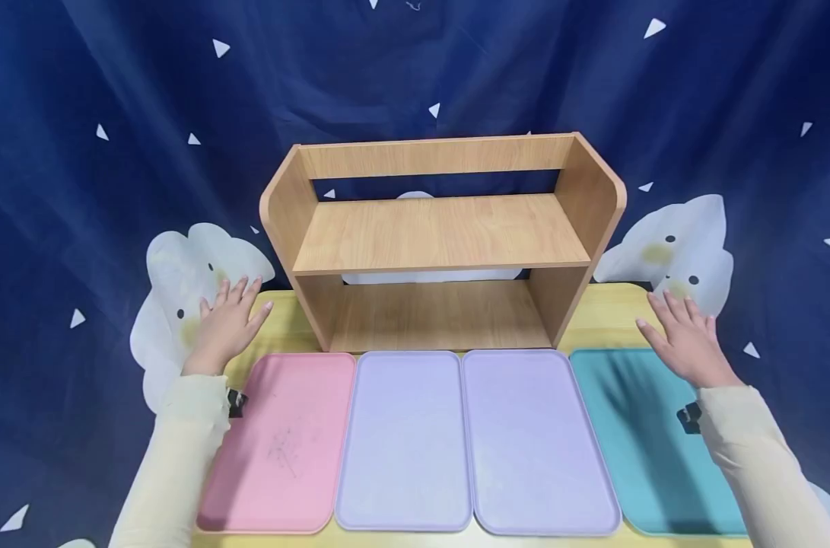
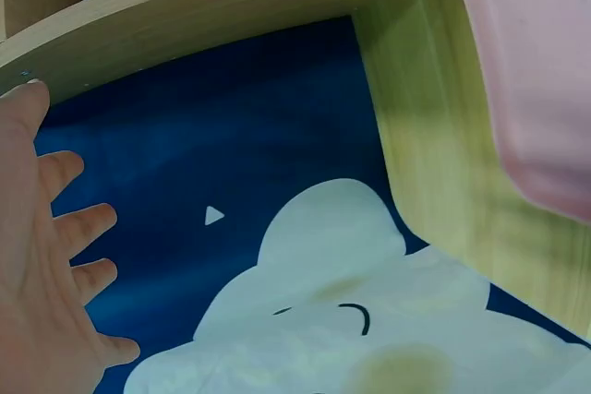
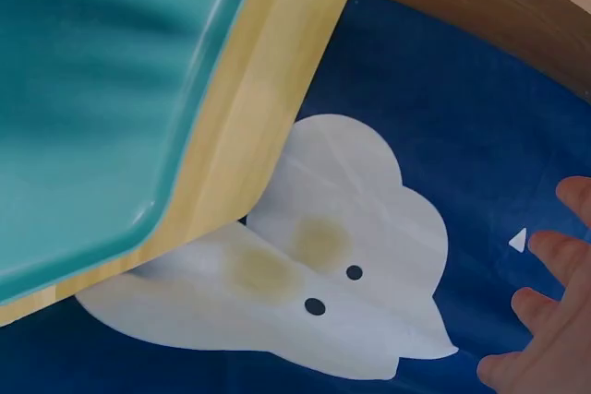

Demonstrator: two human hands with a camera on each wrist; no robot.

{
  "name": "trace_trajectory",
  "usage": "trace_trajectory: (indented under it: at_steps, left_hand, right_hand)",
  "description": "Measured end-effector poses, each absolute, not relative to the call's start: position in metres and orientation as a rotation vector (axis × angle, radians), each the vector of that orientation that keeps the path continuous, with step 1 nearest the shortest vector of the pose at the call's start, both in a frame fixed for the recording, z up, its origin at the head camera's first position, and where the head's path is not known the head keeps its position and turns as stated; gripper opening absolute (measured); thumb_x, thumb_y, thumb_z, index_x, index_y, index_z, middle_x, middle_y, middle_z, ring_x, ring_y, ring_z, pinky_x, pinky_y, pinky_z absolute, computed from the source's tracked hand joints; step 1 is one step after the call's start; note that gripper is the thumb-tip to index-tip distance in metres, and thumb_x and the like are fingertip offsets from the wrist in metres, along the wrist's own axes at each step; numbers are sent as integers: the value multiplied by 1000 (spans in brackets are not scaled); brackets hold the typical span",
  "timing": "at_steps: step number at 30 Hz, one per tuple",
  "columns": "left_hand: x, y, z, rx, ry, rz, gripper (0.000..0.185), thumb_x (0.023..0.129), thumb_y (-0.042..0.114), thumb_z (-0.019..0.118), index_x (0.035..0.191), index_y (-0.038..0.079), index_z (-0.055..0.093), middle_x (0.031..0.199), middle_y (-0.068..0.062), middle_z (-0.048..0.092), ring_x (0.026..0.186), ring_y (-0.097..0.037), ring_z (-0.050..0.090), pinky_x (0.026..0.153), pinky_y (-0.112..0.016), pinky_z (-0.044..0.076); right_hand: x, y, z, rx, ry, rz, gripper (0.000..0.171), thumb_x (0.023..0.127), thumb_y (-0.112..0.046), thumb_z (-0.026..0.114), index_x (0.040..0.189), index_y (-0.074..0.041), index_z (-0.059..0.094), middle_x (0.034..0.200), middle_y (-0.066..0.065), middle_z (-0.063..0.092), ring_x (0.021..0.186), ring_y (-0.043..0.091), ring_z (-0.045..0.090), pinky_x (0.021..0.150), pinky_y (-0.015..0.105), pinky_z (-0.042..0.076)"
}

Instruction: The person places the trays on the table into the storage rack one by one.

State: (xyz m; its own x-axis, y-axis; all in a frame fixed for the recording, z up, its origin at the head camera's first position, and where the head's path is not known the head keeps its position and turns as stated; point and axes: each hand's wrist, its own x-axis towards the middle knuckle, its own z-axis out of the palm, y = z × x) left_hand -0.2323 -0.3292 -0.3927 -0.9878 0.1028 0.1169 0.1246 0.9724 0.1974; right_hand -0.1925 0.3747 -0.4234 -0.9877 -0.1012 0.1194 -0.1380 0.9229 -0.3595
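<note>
My left hand (image 1: 224,327) hovers with spread fingers over the table's left side, beyond the far left corner of the pink tray (image 1: 284,441). Nothing is in it, and the left wrist view shows its fingers (image 2: 88,228) apart. On the other side my right hand (image 1: 688,342) is held over the far right part of the teal tray (image 1: 650,434), fingers spread and holding nothing. Its shadow falls across that tray. Between the hands stands a two-level wooden shelf (image 1: 442,232) with bare boards.
Two lilac trays, a left one (image 1: 408,441) and a right one (image 1: 538,441), lie side by side between the pink and teal trays, in front of the shelf. All rest on a light wooden table (image 1: 596,312). A dark blue curtain (image 1: 415,68) with white clouds and triangles hangs behind.
</note>
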Motion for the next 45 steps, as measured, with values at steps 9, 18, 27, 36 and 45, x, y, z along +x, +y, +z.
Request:
trace_trajectory:
  at_steps: [9,18,27,36,45]
  left_hand:
    - [-232,-325,-401,-162,-2933,-355,62,100,46,31,147,6,27,149,-26,25,137,-50,10,97,-75,0]
    - [-232,-320,-400,-82,-2839,-463,60,101,44,30,147,6,27,147,-26,29,137,-48,12,99,-73,-2]
    - [-237,-304,-390,-89,-2661,-581,56,100,37,36,145,2,32,144,-27,34,131,-47,28,106,-60,17]
    - [-244,-296,-388,-154,-2550,-649,55,99,33,43,143,2,35,143,-24,39,130,-44,34,106,-55,23]
    - [-245,-287,-374,-151,-2508,-884,62,97,40,46,149,11,27,150,-18,31,136,-38,27,107,-56,21]
  right_hand:
    - [-179,385,-441,168,-2952,645,64,101,-39,34,151,-7,10,151,31,5,138,47,-11,101,66,-15]
    - [-160,396,-466,164,-2904,714,62,101,-33,37,149,0,15,149,34,8,137,50,-6,100,70,-8]
    - [-141,405,-481,140,-2874,788,63,100,-29,40,148,2,14,150,34,6,137,50,-9,103,67,-8]
    - [-130,421,-497,114,-2888,864,66,99,-28,42,146,8,12,146,40,6,137,51,-3,107,61,-5]
    - [-123,434,-506,-12,-3013,1031,70,100,-36,37,145,10,9,143,43,7,129,61,5,95,73,10]
